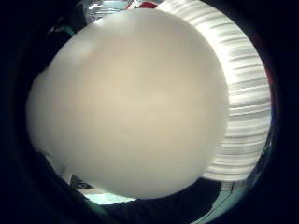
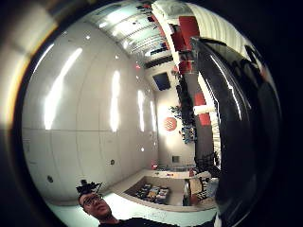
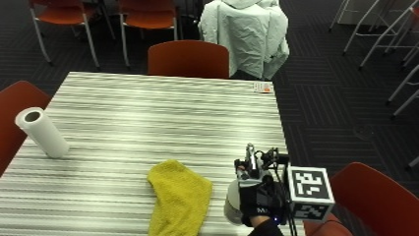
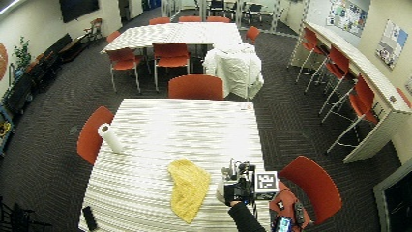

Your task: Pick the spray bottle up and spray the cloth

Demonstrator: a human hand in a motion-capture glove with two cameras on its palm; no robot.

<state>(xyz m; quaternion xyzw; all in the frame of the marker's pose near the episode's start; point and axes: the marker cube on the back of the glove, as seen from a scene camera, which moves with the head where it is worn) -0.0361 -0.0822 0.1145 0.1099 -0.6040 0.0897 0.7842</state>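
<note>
In the outside view a whitish spray bottle (image 3: pixel 231 209) stands at the table's near right, its nozzle head (image 3: pixel 251 158) pointing away from me. My gloved right hand (image 3: pixel 256 200) wraps round it from the right, fingers curled on the body. The pale bottle body (image 1: pixel 126 107) fills the little finger side palm view, close against the palm. A crumpled yellow cloth (image 3: pixel 178 196) lies flat on the striped table (image 3: pixel 164 113), just left of the bottle and apart from it. The wide outside view shows the same hand (image 4: pixel 239 191), bottle (image 4: pixel 222 186) and cloth (image 4: pixel 188 188).
A paper towel roll (image 3: pixel 41 132) stands upright near the left edge. A small card (image 3: pixel 262 87) lies at the far right corner. Red chairs (image 3: pixel 189 59) ring the table; one (image 3: pixel 367 196) is beside my arm. A pale jacket (image 3: pixel 243 34) hangs over a chair behind.
</note>
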